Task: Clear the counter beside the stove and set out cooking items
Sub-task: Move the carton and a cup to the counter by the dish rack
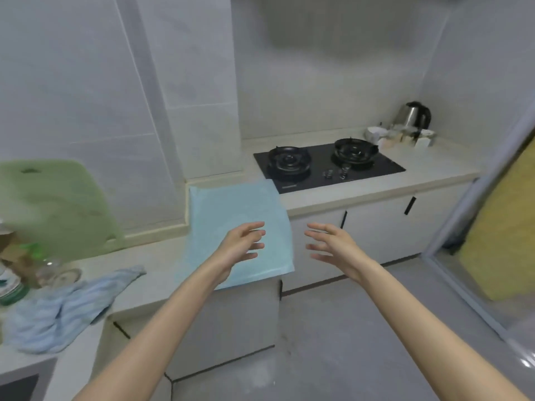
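Left hand (241,246) and right hand (333,244) reach, empty and spread, toward the mat (231,209) beside the stove (327,166). Clearing, apparently; next, grip its edges.

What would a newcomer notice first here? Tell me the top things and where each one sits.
Two bare arms reach forward at centre, the left hand and right hand open and holding nothing. Beyond them a pale blue mat covers the counter end beside the black two-burner stove. A green cutting board leans against the wall at far left.
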